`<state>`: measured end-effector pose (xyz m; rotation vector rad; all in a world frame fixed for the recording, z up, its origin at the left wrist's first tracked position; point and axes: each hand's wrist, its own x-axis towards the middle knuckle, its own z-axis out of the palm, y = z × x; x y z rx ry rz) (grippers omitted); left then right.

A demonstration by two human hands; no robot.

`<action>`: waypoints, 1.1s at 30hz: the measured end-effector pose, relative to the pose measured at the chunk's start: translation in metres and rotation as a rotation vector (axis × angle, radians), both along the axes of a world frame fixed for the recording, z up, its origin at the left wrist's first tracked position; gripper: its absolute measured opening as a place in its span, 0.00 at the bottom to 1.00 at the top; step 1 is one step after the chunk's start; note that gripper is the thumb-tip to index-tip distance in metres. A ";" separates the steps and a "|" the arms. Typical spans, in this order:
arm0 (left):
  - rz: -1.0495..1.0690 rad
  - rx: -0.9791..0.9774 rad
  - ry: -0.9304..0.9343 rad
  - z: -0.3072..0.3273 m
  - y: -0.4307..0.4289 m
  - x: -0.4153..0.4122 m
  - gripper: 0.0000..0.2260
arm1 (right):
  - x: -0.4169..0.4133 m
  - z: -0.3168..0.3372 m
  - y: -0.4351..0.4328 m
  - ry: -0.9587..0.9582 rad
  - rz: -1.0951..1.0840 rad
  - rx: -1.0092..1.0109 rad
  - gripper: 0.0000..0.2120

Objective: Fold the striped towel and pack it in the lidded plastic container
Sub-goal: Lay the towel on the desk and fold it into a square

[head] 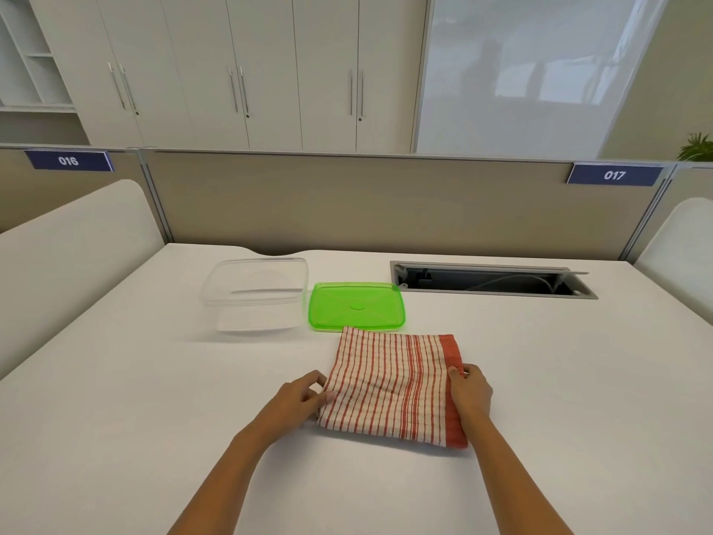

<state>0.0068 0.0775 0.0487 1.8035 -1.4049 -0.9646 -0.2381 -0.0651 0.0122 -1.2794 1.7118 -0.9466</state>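
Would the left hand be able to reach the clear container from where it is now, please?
Probably yes. The left hand is pinching the striped towel's left edge, and only bare table lies between it and the open clear container. It would have to release the towel first.

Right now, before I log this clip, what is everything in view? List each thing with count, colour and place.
Red-and-cream striped cloth towel: one, folded, near centre of table, far edge overlapping the lid.
Clear plastic container: one, transparent, open, far left of towel.
Green translucent plastic lid: one, flat on table, right of container.
White table: one, fills foreground.
Grey cable hatch: one, open, far right of table.
Beige partition: behind table, blue signs 016 and 017.
White cabinets: back wall.
Green plant: one, far right.
Hands: left pinching towel's left edge, right pinching its right edge.
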 end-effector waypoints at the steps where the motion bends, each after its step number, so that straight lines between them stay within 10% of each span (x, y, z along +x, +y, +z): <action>1: 0.017 -0.024 -0.005 -0.001 -0.001 0.000 0.04 | 0.000 0.000 0.000 0.002 0.001 -0.002 0.16; 16: -0.116 0.000 -0.006 -0.016 0.003 0.013 0.27 | -0.002 -0.006 -0.001 0.152 0.033 -0.120 0.14; 24: -0.108 0.042 -0.112 -0.021 0.005 0.016 0.05 | -0.005 -0.009 0.001 0.300 0.041 -0.217 0.13; 33: -0.251 0.117 -0.010 -0.011 0.008 0.024 0.08 | -0.005 -0.011 0.001 0.303 0.034 -0.223 0.13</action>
